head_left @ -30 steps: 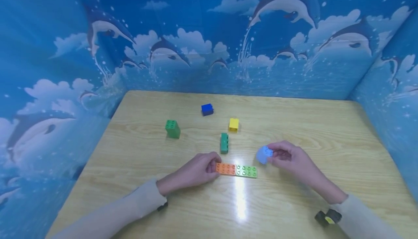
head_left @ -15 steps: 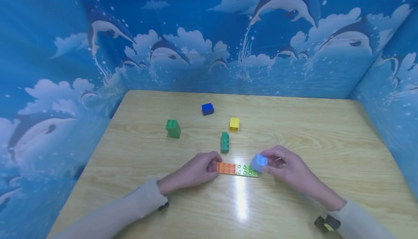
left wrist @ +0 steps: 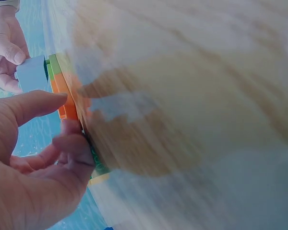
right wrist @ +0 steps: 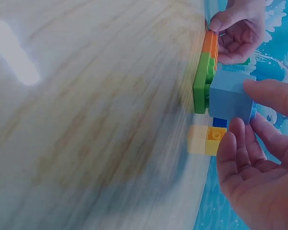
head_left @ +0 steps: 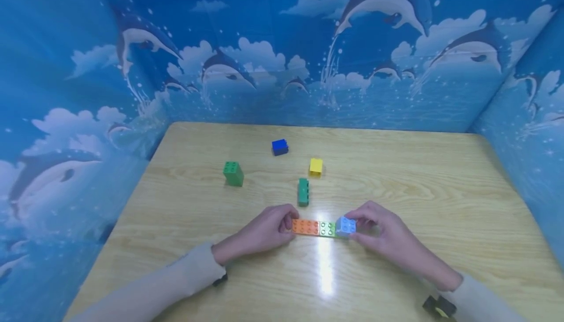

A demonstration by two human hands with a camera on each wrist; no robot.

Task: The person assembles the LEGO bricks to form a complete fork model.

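An orange brick point(head_left: 305, 226) and a light green brick point(head_left: 327, 229) lie flat on the table, end to end in one row. My left hand point(head_left: 266, 230) holds the orange brick's left end between thumb and fingers. My right hand point(head_left: 385, 226) pinches a light blue brick point(head_left: 345, 226), upright over the green brick's right-hand studs. In the right wrist view, green studs show in a narrow gap beneath the light blue brick point(right wrist: 230, 96), so it does not sit flush. The studs under it are hidden from the head view.
Behind the row, a dark green brick point(head_left: 303, 192) lies on its side. Farther back are a yellow brick point(head_left: 316, 167) and a dark blue brick point(head_left: 279, 147). A tall green brick point(head_left: 233, 173) stands at the left. Dolphin-print sheets point(head_left: 282, 43) wall the table point(head_left: 418, 165).
My right hand has brought the light blue brick left and nearer me, turning it upright over the light green brick's right end. The left hand has stayed at the orange brick.
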